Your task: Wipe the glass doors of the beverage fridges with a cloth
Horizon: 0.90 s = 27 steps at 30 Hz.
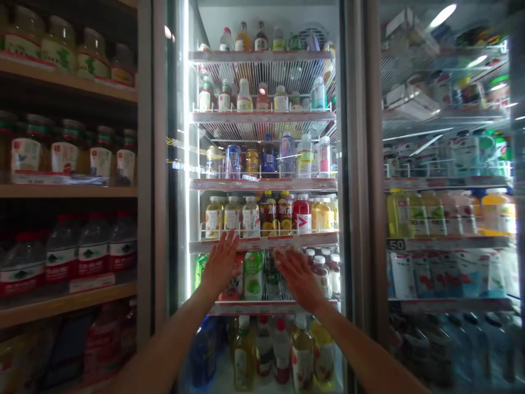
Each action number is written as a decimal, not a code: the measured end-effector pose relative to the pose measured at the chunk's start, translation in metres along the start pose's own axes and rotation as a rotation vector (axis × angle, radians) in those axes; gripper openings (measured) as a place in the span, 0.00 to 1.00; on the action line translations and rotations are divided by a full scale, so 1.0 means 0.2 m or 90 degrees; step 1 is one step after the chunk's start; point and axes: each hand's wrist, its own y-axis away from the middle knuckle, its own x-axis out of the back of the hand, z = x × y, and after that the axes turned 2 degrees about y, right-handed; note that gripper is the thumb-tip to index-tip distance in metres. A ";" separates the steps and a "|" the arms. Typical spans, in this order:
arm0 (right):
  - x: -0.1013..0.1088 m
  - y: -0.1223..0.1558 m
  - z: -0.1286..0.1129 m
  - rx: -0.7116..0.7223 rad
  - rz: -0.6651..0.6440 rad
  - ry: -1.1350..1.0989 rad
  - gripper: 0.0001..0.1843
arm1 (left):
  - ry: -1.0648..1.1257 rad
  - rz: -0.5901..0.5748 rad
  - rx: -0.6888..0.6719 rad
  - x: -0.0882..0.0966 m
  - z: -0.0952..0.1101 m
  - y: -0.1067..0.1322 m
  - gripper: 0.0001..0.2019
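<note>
Both arms reach forward at a lit drinks cooler with several shelves. My left hand (221,264) is open, fingers stretched upward, in front of the shelf edge below a row of juice bottles (250,216). Slightly blurred, my right hand (298,273) is also open with its fingers extended towards the middle. Neither one holds anything. Between them shows a green-patterned bottle (253,273). Dark-brown tea bottles (268,213) and a red drink bottle (302,213) stand above my right hand. Whether the hands touch anything is not clear.
A wooden shelf unit (69,191) with water bottles (94,246) flanks the cooler on the left. Metal door frames (361,164) rise at the right, beside another cooler section with drinks (447,213). Large bottles (244,350) fill the bottom shelf. Reflections suggest glass.
</note>
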 end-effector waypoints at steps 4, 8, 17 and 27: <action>-0.01 -0.04 0.12 -0.289 0.164 0.072 0.38 | -0.002 -0.018 0.004 0.01 0.01 0.00 0.39; -0.10 -0.15 -0.15 -0.111 0.048 -0.013 0.35 | 0.004 -0.023 0.012 0.04 0.02 0.00 0.41; -0.03 -0.09 -0.03 -0.227 0.144 0.034 0.38 | -0.040 -0.102 0.013 0.11 -0.07 0.01 0.45; -0.11 -0.15 -0.19 -0.078 0.037 -0.025 0.35 | -0.012 -0.102 0.002 0.09 -0.08 0.02 0.47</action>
